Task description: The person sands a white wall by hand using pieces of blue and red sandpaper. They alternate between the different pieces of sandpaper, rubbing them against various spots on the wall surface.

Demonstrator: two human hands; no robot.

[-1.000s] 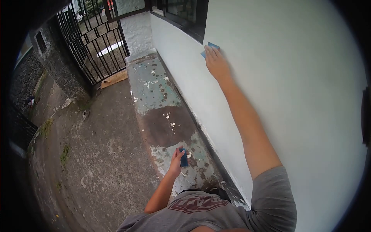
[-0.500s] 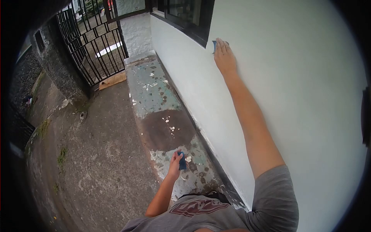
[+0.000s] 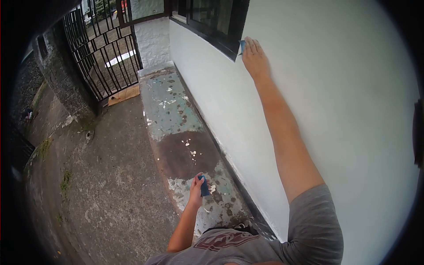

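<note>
Against the pale wall (image 3: 344, 101), my right hand (image 3: 255, 58) lies flat over a piece of blue sandpaper (image 3: 242, 47), whose edge sticks out at the fingertips. It is just right of the dark window frame's lower corner (image 3: 233, 54). Most of that piece is hidden under the fingers. Lower down, above the stained ledge, my left hand (image 3: 195, 191) is closed on another piece of blue sandpaper (image 3: 204, 187), which hangs from between thumb and fingers.
A long concrete ledge (image 3: 174, 121) with peeling paint and white flakes runs along the wall's foot. Rough concrete ground (image 3: 119, 176) lies to the left. Further off are a black metal gate (image 3: 110, 57), a stone pillar (image 3: 66, 75) and a flat cardboard piece (image 3: 124, 95).
My right hand has slid a little upward along the wall beside the window frame. The left hand keeps its hold, and the whole view has shifted slightly.
</note>
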